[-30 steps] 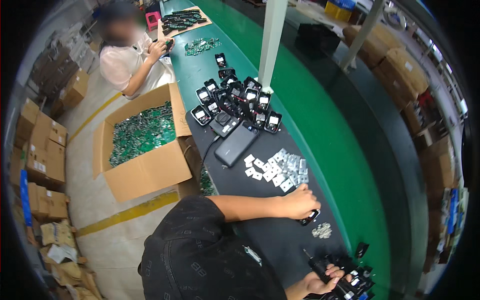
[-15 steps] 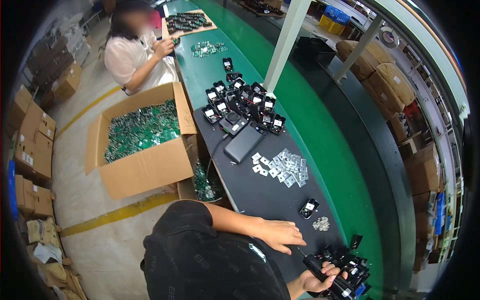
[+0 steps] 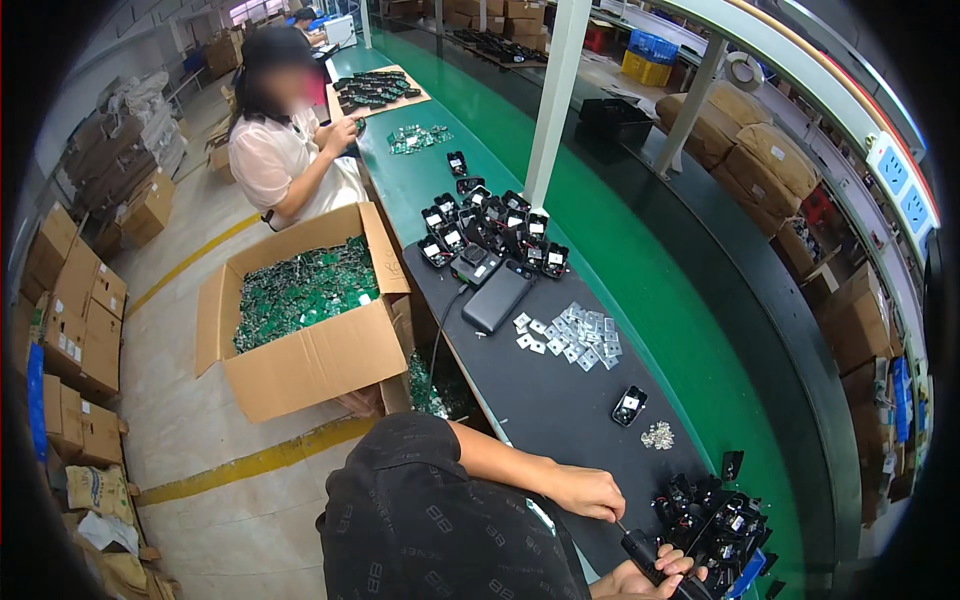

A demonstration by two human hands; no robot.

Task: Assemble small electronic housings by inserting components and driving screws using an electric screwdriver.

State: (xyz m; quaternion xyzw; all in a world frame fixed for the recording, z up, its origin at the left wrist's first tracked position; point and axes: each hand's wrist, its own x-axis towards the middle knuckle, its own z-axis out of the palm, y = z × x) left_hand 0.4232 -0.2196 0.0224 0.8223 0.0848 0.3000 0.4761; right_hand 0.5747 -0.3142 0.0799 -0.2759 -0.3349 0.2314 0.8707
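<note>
My right hand [image 3: 652, 578] is wrapped round a black electric screwdriver [image 3: 640, 548] at the bench's near end. Its thin metal bit points up and left, toward my left hand [image 3: 590, 493]. The fingers of that hand are pinched together at the bit's tip, and whatever lies between them is too small to make out. Just beyond my hands sits a single open black housing [image 3: 629, 406] with a white label inside. Beside it lies a small heap of tiny silvery screws [image 3: 658, 435]. To the right is a pile of black housings and parts [image 3: 715, 515].
Flat metal plates [image 3: 572, 336] lie mid-bench, with a black power bank [image 3: 497, 298] and more black housings [image 3: 490, 222] beyond. A carton of green circuit boards [image 3: 300, 375] stands left. A seated co-worker [image 3: 285, 170] handles a small part. A white post [image 3: 556, 110] rises behind the bench.
My left hand's spread fingers have closed into a pinch at the screwdriver bit. The whole view has shifted slightly, while the bench's things stay in place.
</note>
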